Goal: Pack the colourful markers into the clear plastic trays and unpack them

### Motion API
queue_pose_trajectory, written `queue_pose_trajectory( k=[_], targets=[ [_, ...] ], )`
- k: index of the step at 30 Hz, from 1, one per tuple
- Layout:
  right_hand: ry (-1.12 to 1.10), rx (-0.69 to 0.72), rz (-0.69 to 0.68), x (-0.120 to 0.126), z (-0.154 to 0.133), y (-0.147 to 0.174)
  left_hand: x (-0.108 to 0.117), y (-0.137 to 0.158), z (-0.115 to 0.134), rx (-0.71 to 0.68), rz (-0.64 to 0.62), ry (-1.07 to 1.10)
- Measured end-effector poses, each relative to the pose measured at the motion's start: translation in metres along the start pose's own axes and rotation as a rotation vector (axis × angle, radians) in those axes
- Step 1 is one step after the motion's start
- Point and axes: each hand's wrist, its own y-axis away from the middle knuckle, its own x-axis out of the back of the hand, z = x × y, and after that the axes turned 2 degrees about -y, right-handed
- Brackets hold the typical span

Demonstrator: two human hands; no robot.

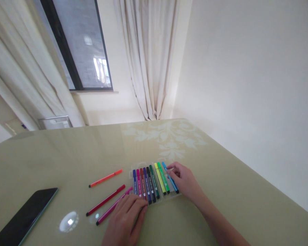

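Note:
A clear plastic marker case (159, 201) lies unfolded on the table, its two halves side by side. Several dark and red markers (144, 184) fill the left half; a yellow marker (159, 178), a green marker (163, 178) and a light blue marker (170, 177) lie in the right half. My right hand (182, 179) is closed at the light blue marker, fingertips against its upper part. At the case's lower left corner, my left hand (127, 217) grips the edge with bent fingers. Part of a magenta marker (113, 206) lies beside it, its upper end near the case.
An orange marker (105, 178) and a red marker (105, 200) lie loose left of the case. A black phone (28, 215) rests at the table's left front. The table (207, 218) borders a white wall on the right; curtains (151, 61) hang behind it.

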Motion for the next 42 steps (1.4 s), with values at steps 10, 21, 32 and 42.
queue_pose_trajectory(
  k=[10, 21, 32, 42],
  targets=[
    [0.284, 0.037, -0.015, -0.008, -0.013, 0.006, -0.001, -0.001, 0.003, 0.009, -0.073, -0.001],
    [0.358, 0.064, -0.014, -0.005, -0.014, 0.007, -0.002, 0.001, 0.002, 0.026, -0.09, 0.008],
    [0.713, 0.081, -0.078, -0.008, -0.024, 0.018, 0.036, -0.004, -0.065, 0.448, -0.023, -0.315],
    [0.624, 0.126, -0.014, -0.011, -0.027, 0.02, 0.059, -0.005, -0.098, 0.608, -0.101, -0.348]
  ],
)
